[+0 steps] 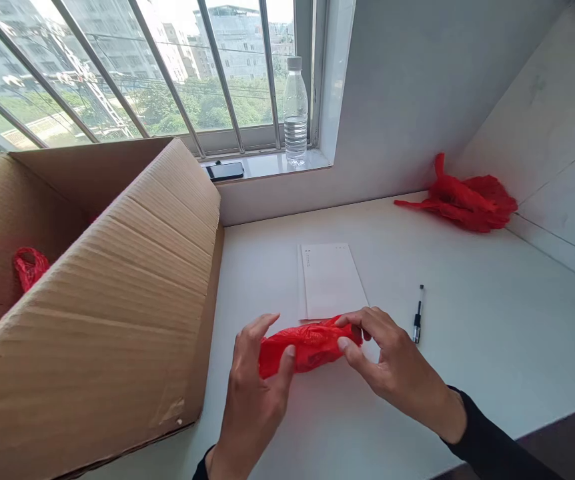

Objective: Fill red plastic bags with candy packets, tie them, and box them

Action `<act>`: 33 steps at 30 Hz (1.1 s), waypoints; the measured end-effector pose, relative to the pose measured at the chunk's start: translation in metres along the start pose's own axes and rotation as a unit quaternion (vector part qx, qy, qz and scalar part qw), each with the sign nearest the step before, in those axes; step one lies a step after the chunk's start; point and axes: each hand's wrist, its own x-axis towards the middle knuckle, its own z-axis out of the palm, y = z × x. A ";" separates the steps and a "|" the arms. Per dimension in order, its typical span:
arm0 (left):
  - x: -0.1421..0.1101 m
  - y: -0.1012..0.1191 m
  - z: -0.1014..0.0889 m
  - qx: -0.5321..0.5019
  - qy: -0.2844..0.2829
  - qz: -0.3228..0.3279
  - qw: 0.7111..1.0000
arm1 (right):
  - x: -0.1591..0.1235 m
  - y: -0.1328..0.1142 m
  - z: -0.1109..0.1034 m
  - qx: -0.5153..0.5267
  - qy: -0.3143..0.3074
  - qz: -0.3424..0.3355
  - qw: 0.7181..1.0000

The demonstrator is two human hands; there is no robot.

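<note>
A crumpled red plastic bag point(310, 345) is held between both hands just above the white table point(492, 333). My left hand point(255, 387) grips its left end, thumb and fingers curled around the plastic. My right hand point(392, 363) pinches the right end with thumb and fingertips. Just beyond the bag lies a white sheet of paper point(330, 280). A black pen point(418, 315) rests to the right of my right hand.
A large open cardboard box point(117, 280) fills the left side, with a red bag point(30, 267) inside. Another red bag point(465, 200) lies at the far right corner by the wall. A water bottle point(295, 113) and a phone point(224, 171) sit on the windowsill.
</note>
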 end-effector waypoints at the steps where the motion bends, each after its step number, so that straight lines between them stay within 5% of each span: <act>1: 0.002 0.003 0.001 0.009 -0.013 0.040 0.999 | 0.001 -0.003 0.002 0.003 -0.009 -0.007 1.000; 4: 0.007 0.007 0.002 0.020 -0.026 0.103 0.994 | 0.002 -0.005 0.006 0.010 -0.009 -0.033 0.999; 8: 0.008 0.005 -0.003 -0.004 0.024 0.048 0.999 | -0.002 0.003 -0.002 0.043 0.027 0.024 0.998; 12: 0.005 0.007 0.001 -0.039 0.013 -0.002 0.999 | -0.001 -0.001 -0.007 0.102 -0.006 0.090 0.991; 17: 0.004 0.010 0.005 -0.070 0.010 -0.008 0.997 | 0.007 -0.009 0.000 0.104 -0.027 0.057 0.993; 23: 0.003 0.004 0.002 -0.086 0.054 -0.102 0.990 | 0.004 -0.001 -0.003 0.156 0.022 0.176 0.972; 29: 0.006 0.017 0.004 -0.114 -0.004 -0.046 0.992 | 0.006 -0.014 0.000 0.200 -0.021 0.119 0.972; 33: 0.009 0.012 -0.003 -0.164 0.064 -0.112 0.978 | 0.005 -0.004 -0.004 0.251 0.086 0.135 0.955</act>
